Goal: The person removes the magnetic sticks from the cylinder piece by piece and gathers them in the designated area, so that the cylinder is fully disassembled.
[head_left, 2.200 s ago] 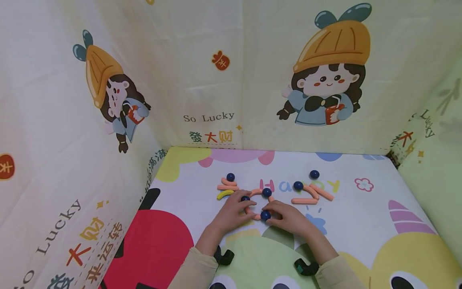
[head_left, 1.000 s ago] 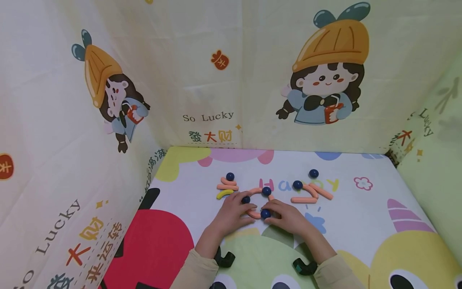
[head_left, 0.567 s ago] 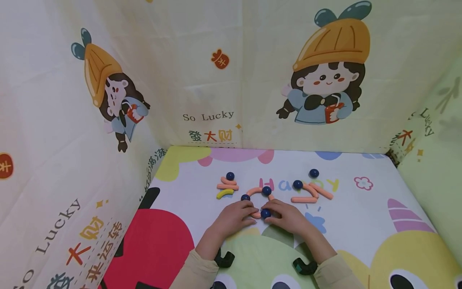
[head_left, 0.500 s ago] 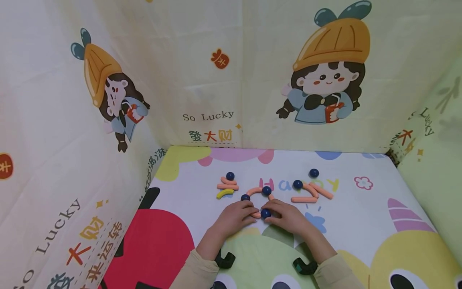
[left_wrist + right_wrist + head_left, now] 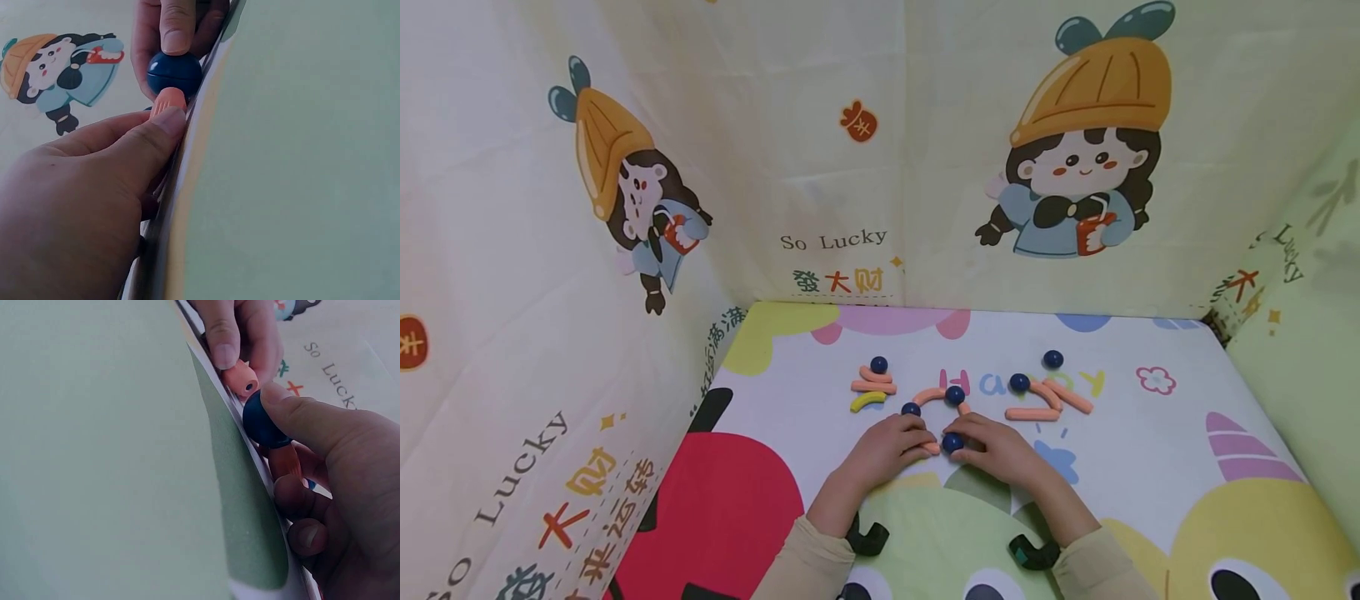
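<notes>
In the left wrist view my left hand pinches a peach-coloured curved stick between thumb and fingers. My right hand holds a dark blue ball with thumb and fingers, and another peach stick joins that ball under the fingers. The right wrist view shows a dark round spot in the end of the left hand's stick, a small gap from the ball. Beyond the hands, a blue ball, a curved stick and a further blue ball form part of a ring; my hands hide the rest.
Left of the ring lie a blue ball, two peach sticks and a yellow curved stick. To the right are several peach sticks and two more blue balls. Printed cloth walls enclose the table's back and sides.
My left hand has slid slightly down and toward me along the ring, uncovering the ball at its upper left. Its stick end, earlier against the right hand's ball, now sits slightly apart.
</notes>
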A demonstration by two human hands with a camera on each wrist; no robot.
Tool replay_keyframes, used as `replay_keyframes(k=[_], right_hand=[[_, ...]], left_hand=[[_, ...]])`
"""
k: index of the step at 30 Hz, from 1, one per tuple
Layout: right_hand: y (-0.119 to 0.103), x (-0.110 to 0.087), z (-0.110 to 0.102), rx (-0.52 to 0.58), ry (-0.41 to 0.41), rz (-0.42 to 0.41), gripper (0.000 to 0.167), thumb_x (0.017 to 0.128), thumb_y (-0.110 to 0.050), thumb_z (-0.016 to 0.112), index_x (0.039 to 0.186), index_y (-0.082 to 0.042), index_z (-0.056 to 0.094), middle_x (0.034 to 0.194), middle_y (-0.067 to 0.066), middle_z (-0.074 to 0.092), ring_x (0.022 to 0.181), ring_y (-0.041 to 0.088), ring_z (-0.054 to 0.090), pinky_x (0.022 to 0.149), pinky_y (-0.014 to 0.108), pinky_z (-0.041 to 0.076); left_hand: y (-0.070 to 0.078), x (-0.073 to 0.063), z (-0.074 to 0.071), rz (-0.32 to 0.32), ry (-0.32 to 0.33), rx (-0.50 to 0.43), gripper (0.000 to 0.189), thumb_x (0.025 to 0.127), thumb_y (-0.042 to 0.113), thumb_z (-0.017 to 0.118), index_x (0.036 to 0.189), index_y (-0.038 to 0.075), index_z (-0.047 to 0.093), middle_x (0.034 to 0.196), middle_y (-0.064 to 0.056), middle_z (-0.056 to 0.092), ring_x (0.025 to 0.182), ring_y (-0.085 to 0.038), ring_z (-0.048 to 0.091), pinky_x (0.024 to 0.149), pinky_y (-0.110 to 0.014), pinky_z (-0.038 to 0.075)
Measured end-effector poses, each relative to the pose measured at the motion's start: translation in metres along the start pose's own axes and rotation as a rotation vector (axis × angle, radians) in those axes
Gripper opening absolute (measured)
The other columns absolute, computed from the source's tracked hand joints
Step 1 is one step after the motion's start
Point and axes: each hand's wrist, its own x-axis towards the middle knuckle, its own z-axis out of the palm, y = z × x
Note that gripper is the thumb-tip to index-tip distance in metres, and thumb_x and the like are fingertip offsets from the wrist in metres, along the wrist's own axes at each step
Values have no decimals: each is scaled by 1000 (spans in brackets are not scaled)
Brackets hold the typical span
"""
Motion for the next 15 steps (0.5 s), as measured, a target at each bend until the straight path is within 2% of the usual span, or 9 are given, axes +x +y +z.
replay_keyframes(k=[8,15], right_hand=[[0,-1,0,6,5,11,35,93,-43,67,126,-32,64,126,-14,62,112,11,62,95,41,52],[-1,-1,0,2,14,-5,35,93,-43,66,126,-32,64,126,-13,62,111,13,62,94,41,53]], left_hand=[[-1,0,2,19,12,20,30,103,44,46,121,35,68,120,9,61,106,-10,55,97,-28,45],[-5,0,6,11,6,-25,34,103,49,42,123,37,67,117,12,62,108,-9,55,99,-29,44]])
